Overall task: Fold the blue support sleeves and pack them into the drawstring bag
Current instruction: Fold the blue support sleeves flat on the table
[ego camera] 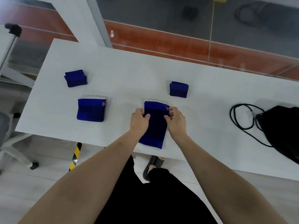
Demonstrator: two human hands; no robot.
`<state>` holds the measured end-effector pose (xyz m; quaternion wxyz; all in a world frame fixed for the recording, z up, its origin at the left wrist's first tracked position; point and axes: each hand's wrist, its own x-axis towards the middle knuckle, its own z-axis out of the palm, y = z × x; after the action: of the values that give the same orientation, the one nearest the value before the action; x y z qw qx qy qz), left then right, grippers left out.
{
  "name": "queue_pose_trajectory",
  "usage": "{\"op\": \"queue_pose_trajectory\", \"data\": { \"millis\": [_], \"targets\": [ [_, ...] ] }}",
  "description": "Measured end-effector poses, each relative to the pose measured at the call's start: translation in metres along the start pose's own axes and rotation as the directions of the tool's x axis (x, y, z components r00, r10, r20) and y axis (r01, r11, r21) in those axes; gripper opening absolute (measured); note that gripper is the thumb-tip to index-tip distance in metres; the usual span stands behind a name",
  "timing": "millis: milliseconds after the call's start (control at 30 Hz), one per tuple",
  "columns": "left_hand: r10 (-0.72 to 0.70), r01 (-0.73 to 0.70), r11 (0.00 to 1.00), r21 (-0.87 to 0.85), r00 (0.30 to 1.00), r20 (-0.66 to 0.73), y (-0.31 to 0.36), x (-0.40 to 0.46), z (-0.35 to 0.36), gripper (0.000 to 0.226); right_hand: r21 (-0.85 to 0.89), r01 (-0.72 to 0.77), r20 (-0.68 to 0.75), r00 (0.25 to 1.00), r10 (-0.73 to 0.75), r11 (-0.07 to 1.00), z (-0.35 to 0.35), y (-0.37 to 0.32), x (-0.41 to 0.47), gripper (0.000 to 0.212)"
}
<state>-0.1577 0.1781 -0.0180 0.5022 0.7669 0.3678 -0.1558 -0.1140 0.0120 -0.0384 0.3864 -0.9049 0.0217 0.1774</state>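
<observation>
two bare arms are stretched out over the white table (123, 65). far right on it, the black drawstring bag (281, 126) is laid with its cord looped beside it. at the near edge, a long blue sleeve (156, 126) is pinched at its sides by the left hand (139, 121) and the right hand (176, 122). a folded sleeve (91, 109) and two small folded sleeves (75, 78) (179, 88) are set apart.

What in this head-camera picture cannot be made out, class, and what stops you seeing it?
- Drawstring bag: cut off by the right edge; its opening is not visible.
- Orange logo on the long sleeve: too small, partly under the right hand.
- Sleeve edges under the left hand: covered by fingers.
- Folded bundles: layer count unclear, blurred.
</observation>
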Motion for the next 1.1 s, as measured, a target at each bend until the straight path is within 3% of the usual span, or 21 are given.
{"op": "queue_pose_trajectory", "data": {
  "millis": [200,367,567,767,867,933,1000,1100],
  "targets": [
    [-0.019,0.020,1.000,-0.019,0.998,0.055,0.007,0.000,0.002,0.032,0.048,-0.057,0.057,0.997,0.055,0.997,-0.004,-0.003,0.000,0.035],
    [0.030,-0.028,0.999,-0.038,0.997,0.064,0.013,-0.011,-0.001,0.019,0.268,-0.244,0.160,0.965,0.207,0.932,-0.017,-0.019,0.000,0.051],
    [0.058,-0.050,0.991,-0.121,0.996,0.064,0.024,-0.024,-0.015,0.024,0.381,-0.270,0.227,0.954,0.194,0.884,-0.025,-0.032,0.004,0.035],
    [0.213,-0.217,0.959,-0.184,0.976,-0.041,0.045,-0.034,-0.042,0.017,0.426,0.010,0.083,0.995,-0.050,0.905,-0.048,-0.064,-0.004,0.013],
    [0.349,-0.374,0.904,-0.206,0.926,-0.147,0.041,-0.043,-0.058,0.008,0.413,0.213,0.035,0.968,-0.249,0.886,-0.060,-0.075,-0.014,0.009],
    [0.472,-0.505,0.848,-0.164,0.858,-0.201,0.033,-0.053,-0.066,0.015,0.363,0.344,0.047,0.922,-0.385,0.866,-0.065,-0.073,-0.023,0.017],
    [0.542,-0.562,0.819,-0.112,0.823,-0.170,0.018,-0.058,-0.069,0.029,0.284,0.449,0.089,0.868,-0.489,0.848,-0.066,-0.064,-0.031,0.026],
    [0.453,-0.455,0.890,-0.034,0.890,-0.048,-0.015,-0.059,-0.063,0.033,0.141,0.468,0.239,0.839,-0.489,0.872,-0.054,-0.038,-0.038,0.027]
  ]
}}
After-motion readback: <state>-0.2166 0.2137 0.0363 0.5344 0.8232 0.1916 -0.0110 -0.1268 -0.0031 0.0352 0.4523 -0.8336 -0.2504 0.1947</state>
